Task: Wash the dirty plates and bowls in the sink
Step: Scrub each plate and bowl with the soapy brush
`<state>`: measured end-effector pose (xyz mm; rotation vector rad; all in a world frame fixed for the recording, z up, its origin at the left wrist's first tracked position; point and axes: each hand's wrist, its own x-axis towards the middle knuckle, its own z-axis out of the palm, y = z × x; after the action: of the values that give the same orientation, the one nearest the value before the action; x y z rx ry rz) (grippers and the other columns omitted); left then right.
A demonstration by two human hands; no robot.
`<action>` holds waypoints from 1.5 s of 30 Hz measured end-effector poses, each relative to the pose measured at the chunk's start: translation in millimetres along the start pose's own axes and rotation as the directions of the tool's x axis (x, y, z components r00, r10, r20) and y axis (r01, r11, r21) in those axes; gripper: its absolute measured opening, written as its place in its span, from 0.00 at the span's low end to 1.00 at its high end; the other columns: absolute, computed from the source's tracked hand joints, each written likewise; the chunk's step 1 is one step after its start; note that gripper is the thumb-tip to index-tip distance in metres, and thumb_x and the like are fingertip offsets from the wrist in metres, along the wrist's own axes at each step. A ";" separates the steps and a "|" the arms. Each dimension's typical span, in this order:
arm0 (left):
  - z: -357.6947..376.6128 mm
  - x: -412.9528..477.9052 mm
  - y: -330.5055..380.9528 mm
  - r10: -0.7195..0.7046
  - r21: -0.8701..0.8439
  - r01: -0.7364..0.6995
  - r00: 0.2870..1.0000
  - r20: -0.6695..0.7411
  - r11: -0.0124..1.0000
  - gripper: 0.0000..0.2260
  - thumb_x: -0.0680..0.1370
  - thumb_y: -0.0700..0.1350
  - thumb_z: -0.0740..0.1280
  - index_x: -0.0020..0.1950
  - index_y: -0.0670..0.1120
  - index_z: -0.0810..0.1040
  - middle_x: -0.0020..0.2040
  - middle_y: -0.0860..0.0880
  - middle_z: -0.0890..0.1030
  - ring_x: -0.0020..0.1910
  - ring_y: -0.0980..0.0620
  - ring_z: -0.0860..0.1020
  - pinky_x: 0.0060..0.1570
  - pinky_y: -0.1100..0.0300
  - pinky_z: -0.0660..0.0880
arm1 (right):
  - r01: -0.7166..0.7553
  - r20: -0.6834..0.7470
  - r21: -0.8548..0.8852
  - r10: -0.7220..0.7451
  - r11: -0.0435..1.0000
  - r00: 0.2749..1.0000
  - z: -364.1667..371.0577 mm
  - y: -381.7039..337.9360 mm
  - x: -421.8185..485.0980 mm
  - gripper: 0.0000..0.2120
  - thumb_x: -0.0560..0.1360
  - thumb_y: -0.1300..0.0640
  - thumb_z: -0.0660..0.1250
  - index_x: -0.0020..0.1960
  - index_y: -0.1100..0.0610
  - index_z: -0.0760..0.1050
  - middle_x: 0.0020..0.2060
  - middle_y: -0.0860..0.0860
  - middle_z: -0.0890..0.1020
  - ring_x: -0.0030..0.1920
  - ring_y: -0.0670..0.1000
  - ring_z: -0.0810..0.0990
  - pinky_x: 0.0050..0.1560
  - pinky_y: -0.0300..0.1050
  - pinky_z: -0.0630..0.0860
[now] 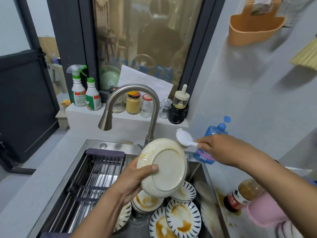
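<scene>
**Dirty dishes crowd a kitchen sink as washing-up gets under way**

Nearest the camera, white plates with blue leaf-pattern rims (183, 219), smeared with brown sauce, lie stacked and overlapping in the right half of a stainless-steel sink (111, 145). A dark-framed steel drying rack (96, 177) spans the left half.

Above the plates, a person's left hand (135, 182) grips a cream ribbed ceramic bowl (163, 167). The thumb is pressed across the flat base and the other fingers are curled behind the rim. The bowl is tipped on edge with its underside facing the camera, and brown streaks mark its upper left wall.

The right hand (221, 150) reaches in from the right and pinches the handle of a white plastic spoon (184, 139) between its fingertips. The spoon's bowl sits close to the ribbed bowl's upper right rim; whether the two touch cannot be told.

On the counter to the right, a brown sauce bottle with a red label (240, 196) lies beside a blurred pink object (264, 208). A blue dish-soap bottle (212, 134) stands behind the right hand.

A brushed-steel gooseneck tap (132, 103) arches over the sink, with no water visible. Beyond it, a white ledge holds two green-and-white spray bottles (78, 90) and a row of glass jars (133, 103) below a dark-framed window. An orange plastic basket (253, 26) hangs on the right wall.
</scene>
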<state>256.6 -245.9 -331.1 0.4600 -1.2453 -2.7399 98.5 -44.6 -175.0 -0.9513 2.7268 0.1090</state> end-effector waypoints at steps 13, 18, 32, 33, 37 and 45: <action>21.3 8.3 25.3 0.206 0.824 -0.567 0.805 0.556 -0.005 0.18 0.75 0.54 0.75 0.65 0.62 0.80 0.64 0.71 0.77 0.74 0.66 0.66 0.81 0.51 0.51 | -0.430 0.416 0.884 0.109 0.183 0.903 61.7 -2.3 23.3 0.14 0.78 0.48 0.69 0.44 0.59 0.74 0.30 0.56 0.78 0.19 0.43 0.62 0.17 0.32 0.58; -3.6 15.5 -0.7 0.225 0.846 -0.491 0.818 0.529 -0.207 0.31 0.68 0.73 0.69 0.70 0.70 0.72 0.80 0.62 0.60 0.81 0.60 0.48 0.79 0.41 0.39 | -0.367 0.354 0.930 0.191 0.034 0.915 102.6 4.3 29.7 0.04 0.76 0.63 0.68 0.48 0.62 0.74 0.25 0.54 0.72 0.20 0.45 0.66 0.17 0.33 0.60; -17.7 20.5 -101.8 -0.240 0.059 0.307 0.839 -0.488 0.950 0.12 0.80 0.42 0.71 0.60 0.36 0.78 0.47 0.38 0.87 0.41 0.44 0.85 0.44 0.54 0.85 | -0.360 0.360 0.932 0.263 -0.049 0.895 204.4 18.2 39.9 0.08 0.78 0.62 0.70 0.56 0.62 0.78 0.35 0.57 0.81 0.29 0.48 0.77 0.22 0.36 0.69; -15.5 21.3 -108.2 -0.249 0.044 0.311 0.831 -0.497 0.949 0.10 0.81 0.40 0.69 0.60 0.36 0.78 0.48 0.37 0.86 0.41 0.43 0.86 0.42 0.55 0.85 | -0.363 0.360 0.931 0.264 -0.039 0.895 210.0 19.4 40.7 0.08 0.78 0.61 0.70 0.56 0.62 0.78 0.35 0.56 0.81 0.28 0.48 0.77 0.22 0.37 0.69; -18.2 23.9 -141.4 -0.310 -0.068 0.334 0.755 -0.578 0.940 0.08 0.82 0.35 0.65 0.60 0.39 0.77 0.48 0.36 0.86 0.46 0.38 0.86 0.41 0.52 0.85 | -0.390 0.380 0.921 0.197 0.013 0.904 229.7 21.8 43.8 0.11 0.78 0.56 0.73 0.57 0.61 0.78 0.31 0.50 0.80 0.26 0.46 0.76 0.22 0.37 0.67; -43.7 36.2 -191.3 -0.470 -0.379 0.278 0.540 -0.698 0.883 0.14 0.81 0.30 0.63 0.66 0.39 0.74 0.53 0.36 0.82 0.46 0.39 0.84 0.39 0.48 0.84 | -0.338 0.316 0.919 0.132 0.204 0.939 269.5 11.3 49.6 0.12 0.79 0.50 0.72 0.59 0.54 0.80 0.50 0.61 0.84 0.29 0.48 0.75 0.27 0.41 0.71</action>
<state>242.7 -158.4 -509.9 1.8338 -0.6178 -2.3692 110.8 -24.6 -448.2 -0.0754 2.0121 -1.2766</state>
